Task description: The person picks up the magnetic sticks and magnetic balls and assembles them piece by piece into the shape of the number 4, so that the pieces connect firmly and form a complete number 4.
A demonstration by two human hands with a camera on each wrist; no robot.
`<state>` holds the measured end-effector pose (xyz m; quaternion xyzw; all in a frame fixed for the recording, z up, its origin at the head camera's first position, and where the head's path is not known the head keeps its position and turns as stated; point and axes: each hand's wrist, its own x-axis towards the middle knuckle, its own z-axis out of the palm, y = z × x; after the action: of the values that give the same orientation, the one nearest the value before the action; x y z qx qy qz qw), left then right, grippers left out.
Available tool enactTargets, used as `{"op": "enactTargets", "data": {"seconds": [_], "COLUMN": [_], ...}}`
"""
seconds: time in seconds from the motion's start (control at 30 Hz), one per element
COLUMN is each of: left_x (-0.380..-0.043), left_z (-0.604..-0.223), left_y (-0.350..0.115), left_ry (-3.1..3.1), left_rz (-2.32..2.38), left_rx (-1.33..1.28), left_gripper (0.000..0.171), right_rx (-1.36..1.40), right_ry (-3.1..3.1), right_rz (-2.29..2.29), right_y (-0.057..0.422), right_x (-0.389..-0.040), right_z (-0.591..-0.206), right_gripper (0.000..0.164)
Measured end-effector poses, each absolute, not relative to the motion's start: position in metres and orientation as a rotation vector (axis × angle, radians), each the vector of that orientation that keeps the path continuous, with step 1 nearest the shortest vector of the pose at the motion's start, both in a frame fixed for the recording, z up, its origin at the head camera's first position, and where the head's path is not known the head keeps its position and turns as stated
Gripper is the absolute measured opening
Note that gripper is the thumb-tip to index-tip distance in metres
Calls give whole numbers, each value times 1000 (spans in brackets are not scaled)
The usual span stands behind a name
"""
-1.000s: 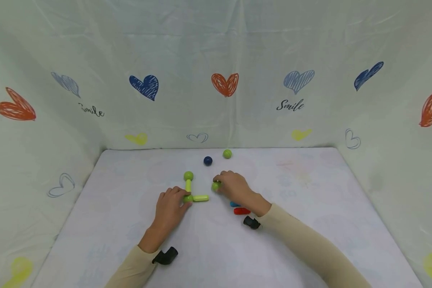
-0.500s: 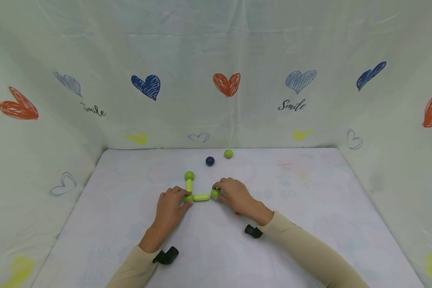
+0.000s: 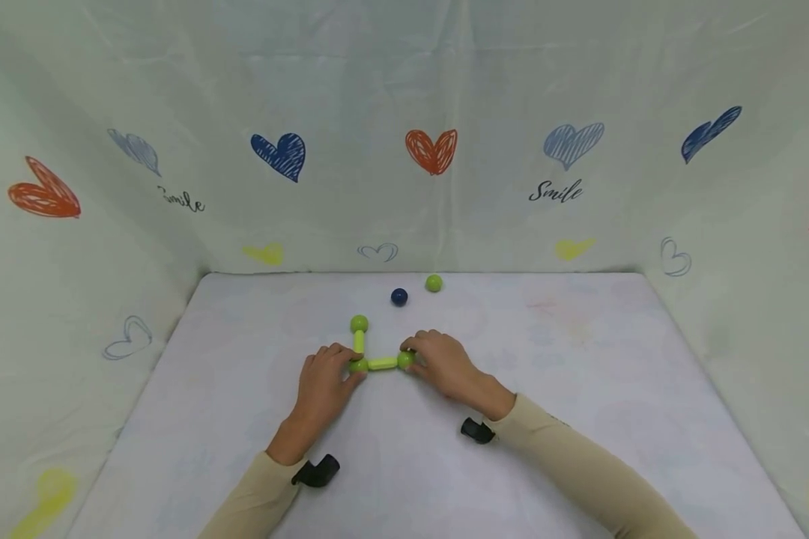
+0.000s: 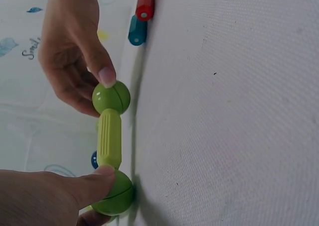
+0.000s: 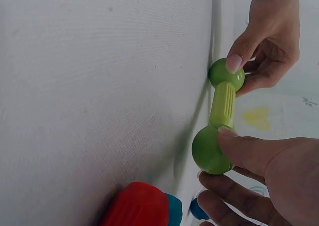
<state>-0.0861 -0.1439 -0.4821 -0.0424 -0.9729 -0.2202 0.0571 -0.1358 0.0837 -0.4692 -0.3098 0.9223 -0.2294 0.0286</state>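
My left hand (image 3: 323,382) pinches the green corner ball (image 3: 359,366) between thumb and fingers. Between the thumb and fingers of my right hand (image 3: 446,364) is another green ball (image 3: 406,360). A yellow-green ribbed rod (image 4: 109,139) spans the two balls and touches both. From the corner ball a second yellow-green rod (image 3: 359,342) runs away from me to a third green ball (image 3: 359,323), so the pieces form an L on the table. The fingers partly cover both gripped balls.
A navy ball (image 3: 399,297) and a loose green ball (image 3: 434,283) lie near the far edge of the white table (image 3: 276,299). A red rod (image 5: 139,206) and a blue rod (image 4: 137,32) lie side by side near my right wrist, hidden in the head view.
My right hand has brought its green ball toward me to the free end of the sideways rod, and the gap there has closed. The left hand keeps its grip on the corner ball.
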Motion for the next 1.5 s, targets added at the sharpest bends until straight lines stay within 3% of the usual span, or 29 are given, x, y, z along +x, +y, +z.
{"op": "enactTargets", "data": {"seconds": [0.63, 1.07, 1.5], "left_x": [-88, -86, -88], "left_z": [-485, -478, -481], "left_y": [-142, -144, -144], "left_ry": [-2949, -2944, -2964], "left_rz": [-659, -707, -715], "left_rx": [-128, -161, -155], "left_gripper": [31, 31, 32], "right_rx": [-881, -752, -796], "right_ry": [2825, 2763, 2688], "right_rz": [-696, -705, -769], "right_y": [103, 141, 152], "right_x": [-137, -134, -128], "right_z": [-469, -468, -472], "right_gripper": [35, 28, 26]}}
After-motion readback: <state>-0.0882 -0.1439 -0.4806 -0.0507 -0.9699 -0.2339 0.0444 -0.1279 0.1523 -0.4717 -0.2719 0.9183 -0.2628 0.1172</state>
